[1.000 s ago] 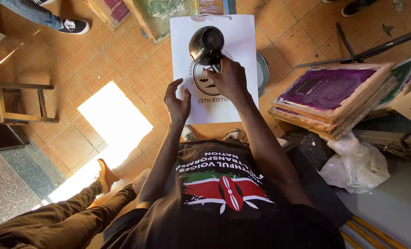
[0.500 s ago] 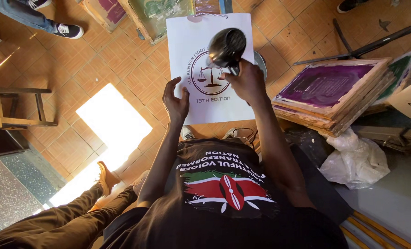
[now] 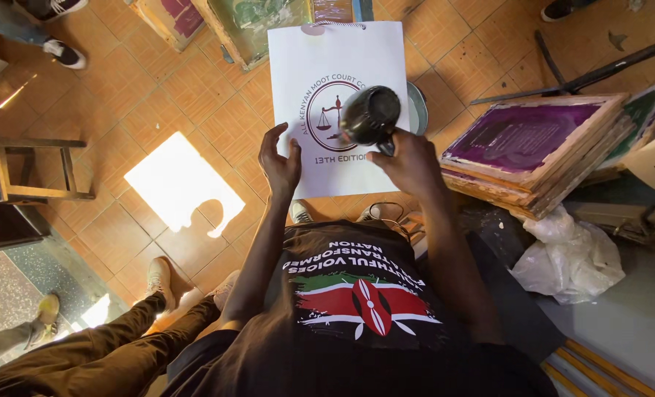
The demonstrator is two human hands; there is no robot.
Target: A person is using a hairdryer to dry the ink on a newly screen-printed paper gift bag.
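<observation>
My left hand (image 3: 280,166) grips the lower left edge of a white paper bag (image 3: 320,70) that carries a round dark emblem and has a cord handle at its top. I hold the bag flat out in front of me above the tiled floor. My right hand (image 3: 410,166) is closed on the handle of a black hand-held dryer (image 3: 371,115). The dryer's round body sits just over the emblem, right of the bag's middle, and covers part of the print.
A stack of wooden screen frames (image 3: 533,151) with purple mesh lies to the right, a crumpled white plastic bag (image 3: 568,257) below it. A wooden stool (image 3: 35,170) stands left. Another person's legs (image 3: 85,345) stretch across bottom left. More frames (image 3: 243,22) lie beyond the bag.
The dryer has moved right and then down across the emblem, closer to me. My left hand keeps its hold on the bag's edge.
</observation>
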